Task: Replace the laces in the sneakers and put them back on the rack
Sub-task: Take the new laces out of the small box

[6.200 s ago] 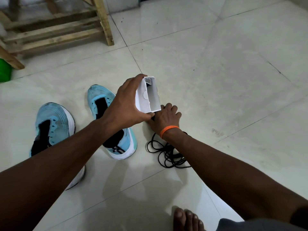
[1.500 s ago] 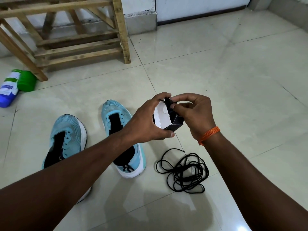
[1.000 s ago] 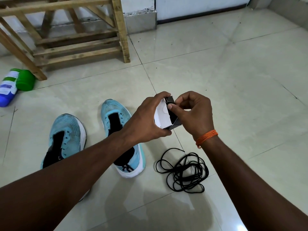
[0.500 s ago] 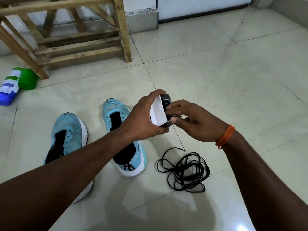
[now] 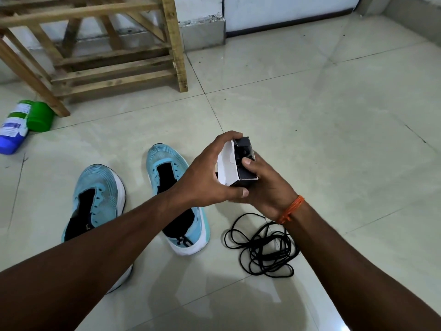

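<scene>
Two light-blue sneakers stand unlaced on the tiled floor, the left sneaker partly under my left forearm and the right sneaker beside it. My left hand grips a small white and black box from the left side. My right hand holds the same box from below and the right, with its thumb pressed into the open top onto something black inside. A loose tangle of black laces lies on the floor under my right wrist.
A wooden shoe rack stands at the back left against the wall. A white and blue bottle with a green cap lies on the floor by the rack's leg. Bare tile stretches to the right.
Over the last seconds my right hand left the laces on the floor and came up to the box. Its fingers have dropped under the box and its thumb now pushes into the opening.
</scene>
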